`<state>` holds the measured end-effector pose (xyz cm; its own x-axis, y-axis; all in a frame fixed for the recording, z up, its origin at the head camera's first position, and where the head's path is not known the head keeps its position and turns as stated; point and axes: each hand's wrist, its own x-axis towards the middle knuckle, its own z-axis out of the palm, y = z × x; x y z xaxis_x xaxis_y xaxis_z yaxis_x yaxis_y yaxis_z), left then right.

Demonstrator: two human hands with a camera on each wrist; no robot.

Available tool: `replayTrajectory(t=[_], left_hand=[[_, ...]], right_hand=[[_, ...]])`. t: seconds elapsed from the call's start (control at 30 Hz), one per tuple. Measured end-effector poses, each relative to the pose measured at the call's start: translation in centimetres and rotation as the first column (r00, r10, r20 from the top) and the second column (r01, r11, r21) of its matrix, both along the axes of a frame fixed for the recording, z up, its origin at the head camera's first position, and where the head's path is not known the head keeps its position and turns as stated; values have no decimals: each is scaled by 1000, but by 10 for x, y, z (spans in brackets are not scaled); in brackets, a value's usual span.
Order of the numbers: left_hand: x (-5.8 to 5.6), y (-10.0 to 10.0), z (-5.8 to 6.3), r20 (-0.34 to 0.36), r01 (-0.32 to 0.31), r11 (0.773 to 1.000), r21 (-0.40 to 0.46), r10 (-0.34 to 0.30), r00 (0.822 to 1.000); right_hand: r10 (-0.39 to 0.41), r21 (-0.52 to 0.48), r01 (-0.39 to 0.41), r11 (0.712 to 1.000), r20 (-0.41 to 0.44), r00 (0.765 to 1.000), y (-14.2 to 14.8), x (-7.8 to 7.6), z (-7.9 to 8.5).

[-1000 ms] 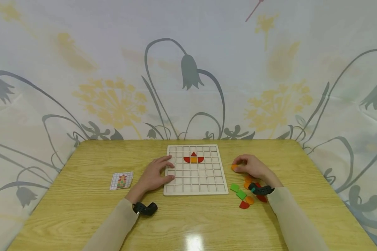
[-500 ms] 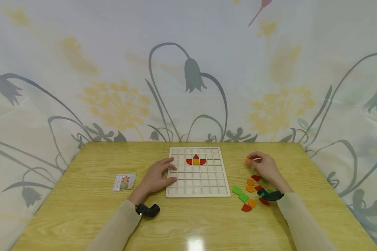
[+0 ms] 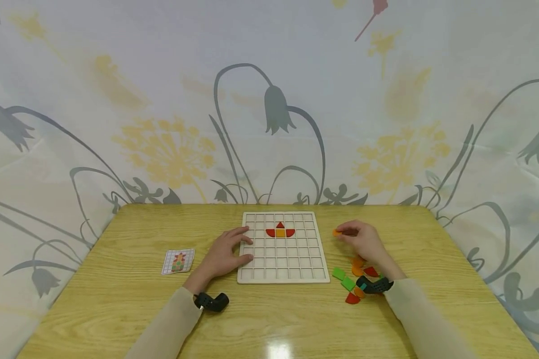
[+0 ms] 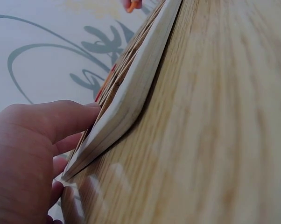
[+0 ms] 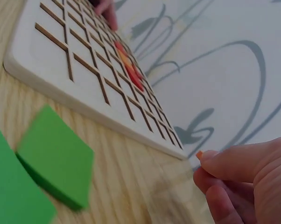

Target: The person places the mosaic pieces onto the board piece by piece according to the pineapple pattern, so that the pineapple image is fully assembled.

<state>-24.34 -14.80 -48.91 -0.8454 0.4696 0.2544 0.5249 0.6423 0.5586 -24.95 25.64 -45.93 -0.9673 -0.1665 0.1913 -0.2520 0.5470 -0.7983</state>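
Right hand (image 3: 363,242) pinches an orange piece (image 3: 336,233); left hand (image 3: 223,254), fingers loosely spread, touches the edge of the grid board (image 3: 282,273) between the hands. Green tiles (image 3: 348,283) lie behind the right hand; a pattern card (image 3: 178,262) lies left of the left hand.

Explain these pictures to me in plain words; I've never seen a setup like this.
No machine here: a person works with two bare hands, the left hand and the right hand. The wide picture comes from a camera worn on the head, looking forward and down. The close-ups come from the left wrist camera and the right wrist camera.

On the wooden table lies a pale grid board with three red pieces and an orange square set in it. Left of it is a small picture card; right of it, loose pieces in green, red and orange.

The left hand rests at the board's left edge. The right hand pinches an orange piece.
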Motion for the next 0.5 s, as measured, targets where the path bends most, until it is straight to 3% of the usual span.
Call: replayTrajectory(t=[0.27,0.5], left_hand=[[-1,0,-1,-12,3,1000,2,-3,1000],[-1,0,-2,-17,4,1000,10,-3,1000]], right_hand=[[38,38,-38,999,8,999,-38,-4,-7],[141,23,-141,990,-11,990,-79,-7,-8]])
